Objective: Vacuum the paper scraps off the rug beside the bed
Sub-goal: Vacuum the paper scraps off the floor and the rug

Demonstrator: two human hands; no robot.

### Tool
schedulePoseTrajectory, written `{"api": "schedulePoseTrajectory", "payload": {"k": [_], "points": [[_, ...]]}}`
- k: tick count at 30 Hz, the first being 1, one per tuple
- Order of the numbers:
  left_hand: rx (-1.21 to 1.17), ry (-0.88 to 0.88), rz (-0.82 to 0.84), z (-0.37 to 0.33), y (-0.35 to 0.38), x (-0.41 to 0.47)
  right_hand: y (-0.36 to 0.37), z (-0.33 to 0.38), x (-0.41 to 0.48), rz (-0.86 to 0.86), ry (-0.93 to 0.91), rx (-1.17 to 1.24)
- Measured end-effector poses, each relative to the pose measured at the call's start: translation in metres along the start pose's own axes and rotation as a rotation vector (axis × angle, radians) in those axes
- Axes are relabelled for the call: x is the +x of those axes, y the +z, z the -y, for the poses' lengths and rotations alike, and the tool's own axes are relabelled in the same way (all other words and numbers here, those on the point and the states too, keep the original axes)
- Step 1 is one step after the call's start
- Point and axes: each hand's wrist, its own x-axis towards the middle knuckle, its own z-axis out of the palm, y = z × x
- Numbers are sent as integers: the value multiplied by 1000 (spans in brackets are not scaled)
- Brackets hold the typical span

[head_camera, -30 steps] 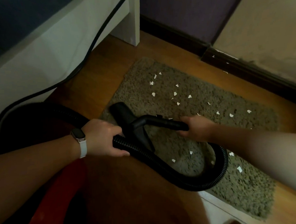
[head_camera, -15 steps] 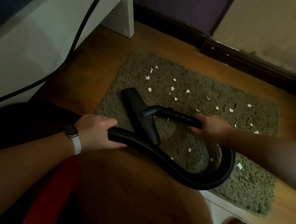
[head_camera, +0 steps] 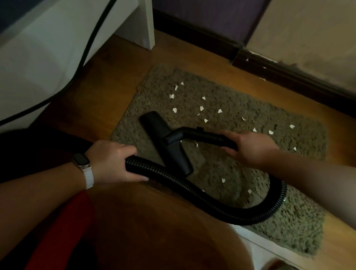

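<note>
The rug (head_camera: 291, 221) is shaggy, rough-piled cloth in dull olive. The scraps (head_camera: 201, 108) on it are thin white paper. The hose (head_camera: 249, 217) is ribbed black plastic with a faint sheen. The wand (head_camera: 206, 134) and floor nozzle (head_camera: 162, 135) are smooth, matt black plastic. The floor (head_camera: 109, 93) is smooth wood with a soft gloss. The bed frame (head_camera: 35, 66) looks smooth and painted white.
</note>
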Motion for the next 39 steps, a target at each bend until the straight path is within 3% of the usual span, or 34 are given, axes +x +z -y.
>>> {"api": "schedulePoseTrajectory", "payload": {"k": [10,16,22,32,39], "points": [[34,-37,11,-7,-7,4,2,-54,-19,-35,270,144],[29,-44,31,-12,-14,2,-5,-30,-7,-97,176,130],[66,-25,41,-14,-17,2,-9,-5,5,-44,40,23],[80,-70,67,-12,-16,9,-5,-57,-14,-9,260,173],[52,-116,29,-7,-23,25,-19,-47,8,-60,300,247]]}}
